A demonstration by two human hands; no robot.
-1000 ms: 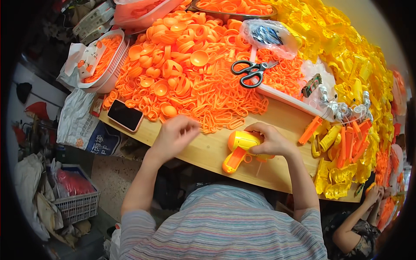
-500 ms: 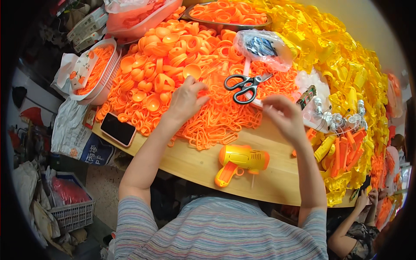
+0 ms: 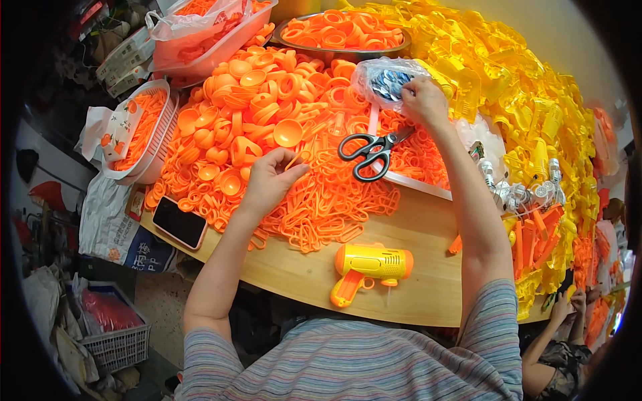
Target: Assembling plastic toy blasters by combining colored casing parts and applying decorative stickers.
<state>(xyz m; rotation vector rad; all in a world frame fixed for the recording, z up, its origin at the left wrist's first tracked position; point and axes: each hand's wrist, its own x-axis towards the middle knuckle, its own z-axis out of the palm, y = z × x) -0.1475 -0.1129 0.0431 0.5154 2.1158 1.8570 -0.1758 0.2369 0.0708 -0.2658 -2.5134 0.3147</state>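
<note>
My left hand (image 3: 269,184) is over the pile of small orange plastic loops (image 3: 314,207), thumb and forefinger closed on a small thin orange plastic part (image 3: 292,160). My right hand (image 3: 426,101) reaches to a clear plastic bag (image 3: 366,75) of shiny blue and silver flat pieces (image 3: 388,85). Its fingers are bent together at the bag's right side; what they pinch is hidden. Black-handled scissors (image 3: 366,152) lie on the orange parts below it, blades up to the right. A yellow and orange toy gun (image 3: 374,262) rests on its side near the table's front edge.
A phone (image 3: 180,221) lies at the table's left edge, beside a white basket (image 3: 164,137) of orange strips. Yellow plastic parts (image 3: 535,100) heap up on the right. Wired white components (image 3: 521,190) sit before them. Another person's arm (image 3: 545,344) shows at lower right.
My right hand has moved up and left, from right of the scissors to the bag. My left hand has dropped slightly toward me, and its fingers have closed on an orange part.
</note>
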